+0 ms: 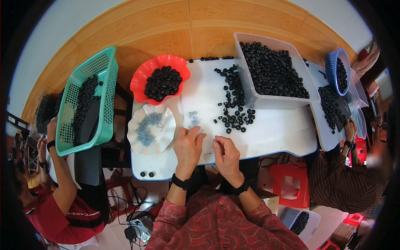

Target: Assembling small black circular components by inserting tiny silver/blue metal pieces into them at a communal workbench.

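Observation:
My left hand rests on the white table, fingers reaching to a small scatter of tiny grey metal pieces. My right hand is beside it with fingers curled, pinching something too small to make out. A white scalloped dish with more grey pieces sits left of my left hand. Loose black rings lie just beyond my hands.
A red scalloped bowl and a clear bin hold black rings. A green basket stands at left, a blue basket at right. People work on both sides. Two black rings lie near the table's front edge.

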Motion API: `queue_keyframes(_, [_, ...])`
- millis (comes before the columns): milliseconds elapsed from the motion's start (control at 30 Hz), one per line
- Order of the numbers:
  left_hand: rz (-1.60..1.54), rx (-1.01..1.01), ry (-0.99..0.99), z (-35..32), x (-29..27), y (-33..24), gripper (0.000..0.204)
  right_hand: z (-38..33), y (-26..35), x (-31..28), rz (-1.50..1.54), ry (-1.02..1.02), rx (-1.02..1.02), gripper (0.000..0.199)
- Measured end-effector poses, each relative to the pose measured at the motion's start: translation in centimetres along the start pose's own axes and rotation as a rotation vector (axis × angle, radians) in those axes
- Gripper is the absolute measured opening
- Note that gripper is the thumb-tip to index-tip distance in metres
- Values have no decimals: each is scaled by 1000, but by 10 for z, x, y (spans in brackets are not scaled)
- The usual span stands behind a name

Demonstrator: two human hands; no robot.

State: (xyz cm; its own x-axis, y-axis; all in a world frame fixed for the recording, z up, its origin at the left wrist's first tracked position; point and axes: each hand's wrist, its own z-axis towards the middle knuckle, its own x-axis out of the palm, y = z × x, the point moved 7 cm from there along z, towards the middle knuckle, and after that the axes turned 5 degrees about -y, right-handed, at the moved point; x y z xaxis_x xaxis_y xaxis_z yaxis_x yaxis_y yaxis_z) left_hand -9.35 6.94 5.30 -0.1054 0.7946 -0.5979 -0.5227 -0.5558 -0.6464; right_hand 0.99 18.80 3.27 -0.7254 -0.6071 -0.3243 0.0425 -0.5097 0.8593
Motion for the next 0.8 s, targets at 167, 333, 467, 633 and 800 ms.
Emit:
queue_keyframes(167, [82,3,31,-2,6,-2,12,0,0,1,-2,4,2,17])
queue_keyframes(333, [124,48,-6,-5,7,-5,8,-1,-2,-1,9,-1,15,17])
queue_keyframes(467, [-119,-23,25,-5,-2,5,7,-1,-3,0,31,2,22,16])
queue_keyframes(633, [-392,-142,153,-10,-2,12,9,2,-4,-1,114,23,86,14])
queue_keyframes(800, [-498,-224,232,-15,4,11,10,1,-5,-2,172,80,95,15])
